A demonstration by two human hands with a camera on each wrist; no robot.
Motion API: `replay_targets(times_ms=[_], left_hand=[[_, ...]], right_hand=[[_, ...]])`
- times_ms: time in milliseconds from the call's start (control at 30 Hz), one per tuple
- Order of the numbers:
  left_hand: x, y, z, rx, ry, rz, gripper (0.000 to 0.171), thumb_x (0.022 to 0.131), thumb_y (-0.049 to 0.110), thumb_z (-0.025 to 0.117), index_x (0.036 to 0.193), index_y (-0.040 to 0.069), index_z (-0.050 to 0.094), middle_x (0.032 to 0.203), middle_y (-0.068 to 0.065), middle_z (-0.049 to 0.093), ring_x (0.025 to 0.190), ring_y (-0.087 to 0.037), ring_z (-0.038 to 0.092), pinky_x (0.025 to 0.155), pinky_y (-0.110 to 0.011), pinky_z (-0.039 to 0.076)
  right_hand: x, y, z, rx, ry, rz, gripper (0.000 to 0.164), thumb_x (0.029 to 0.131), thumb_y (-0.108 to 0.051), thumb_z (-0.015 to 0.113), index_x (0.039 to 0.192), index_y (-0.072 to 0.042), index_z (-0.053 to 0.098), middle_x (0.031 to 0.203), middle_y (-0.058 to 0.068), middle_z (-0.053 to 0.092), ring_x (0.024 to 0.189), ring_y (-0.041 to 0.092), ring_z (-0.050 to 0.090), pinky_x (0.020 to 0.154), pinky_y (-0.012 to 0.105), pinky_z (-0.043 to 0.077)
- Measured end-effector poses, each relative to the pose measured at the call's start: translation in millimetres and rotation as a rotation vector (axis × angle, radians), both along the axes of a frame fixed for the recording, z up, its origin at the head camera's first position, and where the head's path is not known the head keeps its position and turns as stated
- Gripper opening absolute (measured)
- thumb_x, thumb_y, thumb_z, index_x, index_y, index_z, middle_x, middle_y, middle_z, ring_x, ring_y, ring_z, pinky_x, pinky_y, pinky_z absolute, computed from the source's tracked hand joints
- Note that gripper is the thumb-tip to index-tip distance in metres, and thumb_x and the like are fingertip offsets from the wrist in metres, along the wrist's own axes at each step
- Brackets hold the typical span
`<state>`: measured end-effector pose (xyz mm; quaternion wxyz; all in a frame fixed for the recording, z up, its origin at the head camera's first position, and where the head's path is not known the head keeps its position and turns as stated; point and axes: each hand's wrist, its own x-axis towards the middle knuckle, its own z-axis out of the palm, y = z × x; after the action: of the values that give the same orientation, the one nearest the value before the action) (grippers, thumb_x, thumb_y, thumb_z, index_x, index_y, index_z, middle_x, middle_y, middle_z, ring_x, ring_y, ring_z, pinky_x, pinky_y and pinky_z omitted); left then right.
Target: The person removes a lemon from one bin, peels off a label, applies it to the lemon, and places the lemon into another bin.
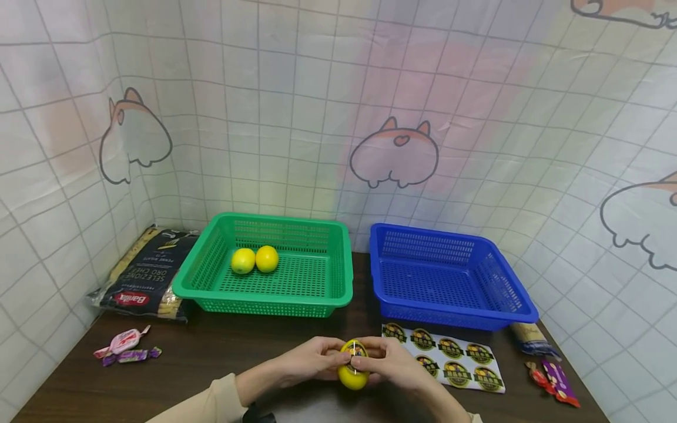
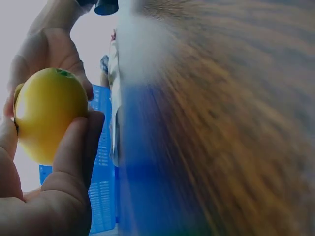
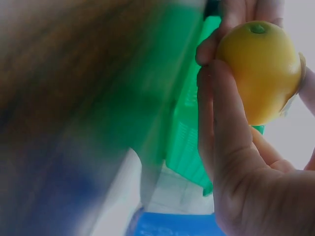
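Note:
Both hands hold a yellow lemon (image 1: 353, 379) between them over the front of the table. My left hand (image 1: 312, 361) grips its left side and my right hand (image 1: 394, 364) its right side, with both thumbs at a round black-and-yellow sticker (image 1: 355, 349) on its upper face. In the right wrist view, the sticker's edge (image 3: 301, 71) stands slightly off the peel. The left wrist view shows the lemon (image 2: 51, 115) between finger and thumb, its green stem end uppermost. Beside the right hand lies a white sheet of round stickers (image 1: 457, 358), partly hidden by that hand.
A green basket (image 1: 285, 302) holding two lemons (image 1: 255, 260) stands behind the hands at left. A blue basket (image 1: 449, 314) is at right. A pasta bag (image 1: 150, 273) and wrapped candies (image 1: 127, 346) lie at left; more candies (image 1: 555, 382) and another package (image 1: 534, 341) at right.

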<state>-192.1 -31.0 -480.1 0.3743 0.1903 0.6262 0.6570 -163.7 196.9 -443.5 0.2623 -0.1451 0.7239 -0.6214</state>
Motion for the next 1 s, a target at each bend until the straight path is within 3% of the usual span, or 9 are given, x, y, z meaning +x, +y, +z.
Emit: replay_targets(times_ms=[200,433,567,700,1000], left_hand=[[-3.2,8,-1.3,0.034,-0.020,0.050,0.061,0.103,0.048,0.048,0.138,-0.001,0.051,0.133,-0.014,0.062,0.123,-0.022,0.062,0.102,-0.036,0.054],[-5.5,18,-2.5,0.078,-0.092,0.169,0.077,0.098,0.063,0.044,0.136,-0.004,0.054,0.119,-0.009,0.069,0.096,-0.007,0.070,0.088,-0.021,0.058],[-5.7,21,-3.0,0.121,-0.115,0.210,0.083,0.095,0.069,0.043,0.133,-0.004,0.056,0.119,-0.011,0.071,0.096,-0.010,0.073,0.084,-0.020,0.059],[-6.3,24,-2.7,0.122,-0.105,0.236,0.076,0.099,0.062,0.045,0.134,-0.005,0.053,0.127,-0.021,0.066,0.099,-0.013,0.073,0.086,-0.023,0.059],[-14.8,43,-1.4,0.135,-0.049,0.362,0.062,0.099,0.045,0.057,0.133,-0.007,0.053,0.126,-0.021,0.066,0.101,-0.010,0.071,0.092,-0.024,0.058]], right_hand=[[-1.4,7,15.1,0.046,0.029,-0.023,0.057,0.094,-0.025,0.067,0.139,0.006,0.051,0.121,0.016,0.071,0.098,0.010,0.070,0.080,0.031,0.061],[-6.5,16,37.2,0.146,0.126,-0.043,0.059,0.093,-0.027,0.068,0.141,0.002,0.051,0.122,0.019,0.069,0.103,0.016,0.069,0.080,0.036,0.061],[-12.7,24,52.1,0.205,0.199,-0.046,0.059,0.093,-0.028,0.068,0.142,-0.001,0.050,0.124,0.019,0.069,0.105,0.017,0.068,0.079,0.033,0.061],[-19.4,35,69.0,0.250,0.257,-0.066,0.059,0.093,-0.029,0.069,0.143,-0.003,0.051,0.123,0.018,0.070,0.104,0.016,0.069,0.077,0.030,0.060],[-37.8,58,108.1,0.291,0.346,-0.144,0.058,0.092,-0.029,0.070,0.142,-0.006,0.051,0.123,0.018,0.069,0.104,0.012,0.068,0.082,0.029,0.060]])
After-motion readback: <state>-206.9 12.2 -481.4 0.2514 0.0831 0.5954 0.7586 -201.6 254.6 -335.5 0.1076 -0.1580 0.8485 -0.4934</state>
